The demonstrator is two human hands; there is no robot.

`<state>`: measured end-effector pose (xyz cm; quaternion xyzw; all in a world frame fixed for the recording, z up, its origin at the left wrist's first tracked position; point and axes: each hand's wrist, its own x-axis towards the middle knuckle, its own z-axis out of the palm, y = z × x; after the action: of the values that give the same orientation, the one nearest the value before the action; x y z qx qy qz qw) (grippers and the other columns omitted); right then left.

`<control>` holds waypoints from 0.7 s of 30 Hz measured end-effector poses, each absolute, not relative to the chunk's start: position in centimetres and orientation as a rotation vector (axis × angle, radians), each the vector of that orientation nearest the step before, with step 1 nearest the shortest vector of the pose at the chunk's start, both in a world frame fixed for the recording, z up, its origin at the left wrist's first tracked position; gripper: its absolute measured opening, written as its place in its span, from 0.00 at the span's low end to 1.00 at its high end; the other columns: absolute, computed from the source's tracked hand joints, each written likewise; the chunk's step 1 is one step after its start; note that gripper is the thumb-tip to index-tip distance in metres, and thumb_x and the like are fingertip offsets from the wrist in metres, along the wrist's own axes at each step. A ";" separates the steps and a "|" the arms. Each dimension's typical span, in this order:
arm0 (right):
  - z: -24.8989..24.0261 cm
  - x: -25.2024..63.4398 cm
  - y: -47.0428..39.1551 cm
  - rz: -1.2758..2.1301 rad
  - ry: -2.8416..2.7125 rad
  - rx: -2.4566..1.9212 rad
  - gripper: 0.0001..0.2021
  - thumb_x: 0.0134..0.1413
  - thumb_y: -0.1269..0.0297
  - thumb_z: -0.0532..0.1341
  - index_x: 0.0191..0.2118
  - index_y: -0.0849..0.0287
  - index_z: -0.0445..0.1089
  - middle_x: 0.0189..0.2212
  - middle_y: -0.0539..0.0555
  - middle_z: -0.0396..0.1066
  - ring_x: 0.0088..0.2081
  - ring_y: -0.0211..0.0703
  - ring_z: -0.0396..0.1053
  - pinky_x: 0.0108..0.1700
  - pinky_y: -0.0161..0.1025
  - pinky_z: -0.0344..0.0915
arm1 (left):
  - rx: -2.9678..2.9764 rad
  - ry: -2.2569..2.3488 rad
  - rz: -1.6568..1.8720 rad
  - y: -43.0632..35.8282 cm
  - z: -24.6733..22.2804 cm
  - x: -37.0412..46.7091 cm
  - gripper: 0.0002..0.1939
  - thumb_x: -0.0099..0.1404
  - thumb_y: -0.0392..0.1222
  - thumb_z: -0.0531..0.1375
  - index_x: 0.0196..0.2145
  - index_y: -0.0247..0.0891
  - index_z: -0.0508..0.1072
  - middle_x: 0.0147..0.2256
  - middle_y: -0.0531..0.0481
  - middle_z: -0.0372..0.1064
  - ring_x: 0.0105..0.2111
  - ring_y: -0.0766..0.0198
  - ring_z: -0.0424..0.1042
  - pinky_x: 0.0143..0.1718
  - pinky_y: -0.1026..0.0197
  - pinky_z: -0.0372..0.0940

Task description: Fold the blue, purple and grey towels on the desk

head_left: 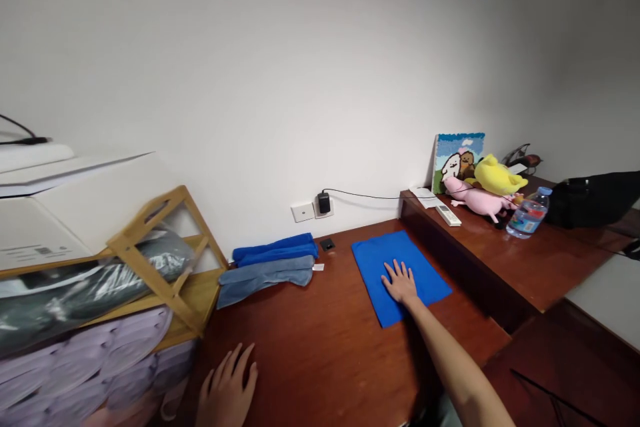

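A bright blue cloth [383,257] lies spread out on the reddish-brown wooden desktop [320,347]. My right hand [401,285] rests on it, palm down, with the fingers spread. At the lower left, my left hand [230,380] is over the desktop near its left edge, fingers apart and holding nothing. Against the wall lie a folded blue cloth [275,248] and, in front of it, a folded grey-blue cloth [265,277] with a white tag [319,267]. Both are to the left of the spread cloth and apart from my hands.
On the left stands a wooden rack [175,280] with plastic-wrapped goods and a white box [75,213]. The raised surface at right bears a pink plush toy [473,199], a yellow plush toy [497,177], a remote [449,215] and a water bottle [529,215]. A black plug [324,202] trails a cable rightward.
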<state>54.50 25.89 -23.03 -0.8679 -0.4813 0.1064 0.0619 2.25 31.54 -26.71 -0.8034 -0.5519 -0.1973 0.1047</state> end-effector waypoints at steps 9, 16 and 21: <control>-24.2 60.8 31.3 0.312 -1.494 -2.696 0.34 0.75 0.39 0.41 0.80 0.38 0.43 0.81 0.47 0.34 0.80 0.53 0.33 0.77 0.56 0.32 | -2.386 -1.599 -0.507 31.1 -27.3 1.3 0.30 0.73 0.48 0.44 0.63 0.43 0.76 0.66 0.42 0.71 0.65 0.48 0.69 0.68 0.39 0.60; -24.2 62.9 33.1 0.307 -1.463 -2.735 0.35 0.75 0.38 0.40 0.80 0.40 0.41 0.81 0.48 0.34 0.80 0.55 0.33 0.77 0.57 0.33 | -2.402 -1.687 -0.472 30.8 -26.9 1.4 0.28 0.74 0.49 0.46 0.64 0.46 0.75 0.67 0.45 0.70 0.67 0.51 0.67 0.69 0.41 0.59; -24.1 63.1 33.4 0.343 -1.459 -2.732 0.35 0.75 0.39 0.39 0.80 0.41 0.41 0.81 0.49 0.33 0.80 0.55 0.32 0.77 0.56 0.33 | -2.400 -1.697 -0.485 30.5 -26.5 1.6 0.27 0.75 0.49 0.47 0.64 0.46 0.75 0.67 0.45 0.71 0.66 0.50 0.68 0.68 0.41 0.59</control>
<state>63.05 33.37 -24.09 -0.8766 -0.4682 0.1101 0.0126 1.55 30.51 -26.53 -0.8029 -0.5677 -0.1624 0.0813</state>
